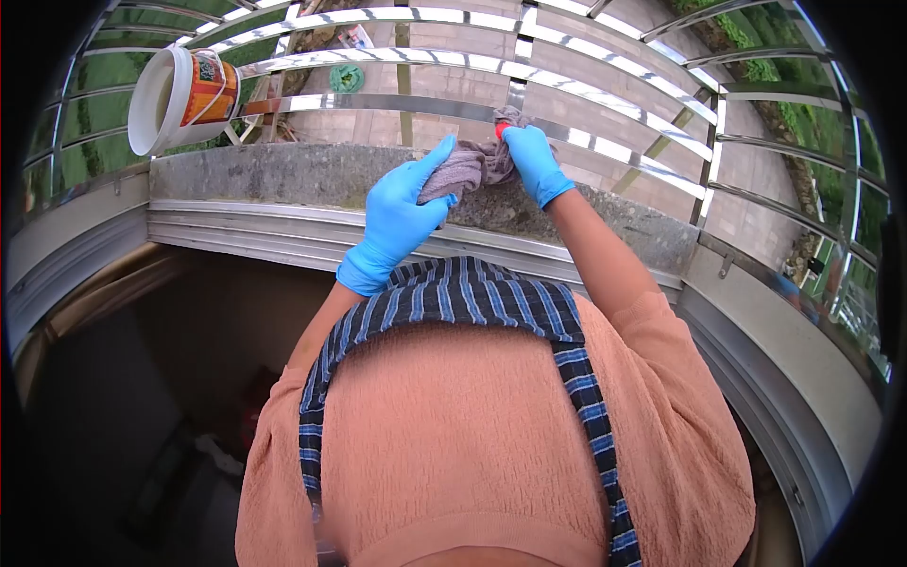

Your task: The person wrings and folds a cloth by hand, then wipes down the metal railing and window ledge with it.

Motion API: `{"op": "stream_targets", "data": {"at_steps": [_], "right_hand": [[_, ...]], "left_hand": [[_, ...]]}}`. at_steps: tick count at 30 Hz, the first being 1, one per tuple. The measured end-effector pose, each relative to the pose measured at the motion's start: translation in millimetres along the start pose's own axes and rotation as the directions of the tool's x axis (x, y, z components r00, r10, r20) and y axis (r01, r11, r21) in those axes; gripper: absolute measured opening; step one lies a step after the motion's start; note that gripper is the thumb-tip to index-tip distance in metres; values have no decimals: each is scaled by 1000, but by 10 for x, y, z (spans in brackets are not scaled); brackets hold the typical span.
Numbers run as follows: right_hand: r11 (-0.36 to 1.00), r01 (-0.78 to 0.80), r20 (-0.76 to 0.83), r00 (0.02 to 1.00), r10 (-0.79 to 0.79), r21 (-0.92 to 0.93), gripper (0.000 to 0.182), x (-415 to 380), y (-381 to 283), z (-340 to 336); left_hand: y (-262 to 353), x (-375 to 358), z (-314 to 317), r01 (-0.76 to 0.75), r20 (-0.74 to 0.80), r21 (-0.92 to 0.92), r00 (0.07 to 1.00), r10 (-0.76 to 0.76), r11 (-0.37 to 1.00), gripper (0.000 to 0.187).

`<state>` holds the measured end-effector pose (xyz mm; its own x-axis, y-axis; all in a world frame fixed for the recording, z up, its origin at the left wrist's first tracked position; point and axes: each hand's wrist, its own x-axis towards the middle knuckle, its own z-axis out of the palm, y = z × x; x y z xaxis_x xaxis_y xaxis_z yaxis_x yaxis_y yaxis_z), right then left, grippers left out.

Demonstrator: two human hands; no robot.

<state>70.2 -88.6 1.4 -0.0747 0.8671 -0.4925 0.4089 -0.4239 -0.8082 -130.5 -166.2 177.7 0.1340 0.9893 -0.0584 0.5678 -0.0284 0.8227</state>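
Observation:
A greyish-purple cloth (460,174), bunched and twisted, stretches between my two hands above the concrete ledge (283,177). My left hand (395,213), in a blue glove, is closed around its left end, with the thumb and fingers wrapped on the folds. My right hand (537,163), also blue-gloved, grips the other end near the metal rail. A small red patch (502,129) shows beside the right hand's fingers; what it belongs to I cannot make out. Part of the cloth sticks up past that hand.
A white bucket (159,104) with an orange label sits tilted by the railing at the left. Shiny metal bars (368,59) curve around the outside of the ledge. A window track (255,227) runs along its near side. Paving and a green coiled thing (346,78) lie far below.

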Motion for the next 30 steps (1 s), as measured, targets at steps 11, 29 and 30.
{"op": "stream_targets", "data": {"at_steps": [11, 29, 30], "right_hand": [[285, -284, 134, 883, 450, 916, 7, 126, -400, 485], [870, -108, -82, 982, 168, 481, 20, 637, -40, 878], [882, -225, -25, 966, 258, 415, 25, 679, -46, 808]], "left_hand": [[-139, 13, -37, 105, -46, -91, 993, -109, 990, 61], [-118, 120, 49, 76, -16, -8, 997, -76, 997, 61], [-120, 112, 62, 70, -21, 3, 997, -69, 998, 61]]}}
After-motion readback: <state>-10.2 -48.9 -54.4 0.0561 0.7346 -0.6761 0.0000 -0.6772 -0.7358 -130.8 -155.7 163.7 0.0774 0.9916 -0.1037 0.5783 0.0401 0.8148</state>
